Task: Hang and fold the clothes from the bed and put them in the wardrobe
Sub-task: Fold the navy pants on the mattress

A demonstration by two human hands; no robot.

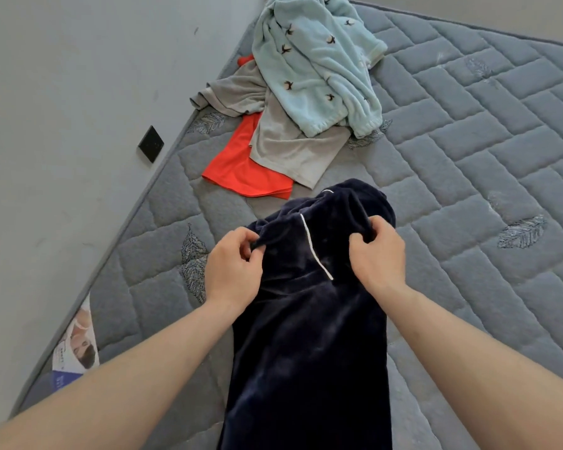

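A dark navy velvet garment (309, 345) with thin white piping hangs lengthwise over the grey quilted mattress (468, 151), its top bunched up. My left hand (233, 266) pinches its upper left edge. My right hand (379, 254) grips a fold at its upper right. Farther up the bed lies a pile: a light blue fleece garment (319, 63) with dark bird marks on top, a grey shirt (290, 147) under it, and an orange-red garment (241, 167) at the bottom left.
A pale wall (62, 92) runs along the bed's left side, with a black wall plate (150, 143) near the mattress edge. A printed label (78, 345) sits on the mattress at the lower left. The wardrobe is out of view.
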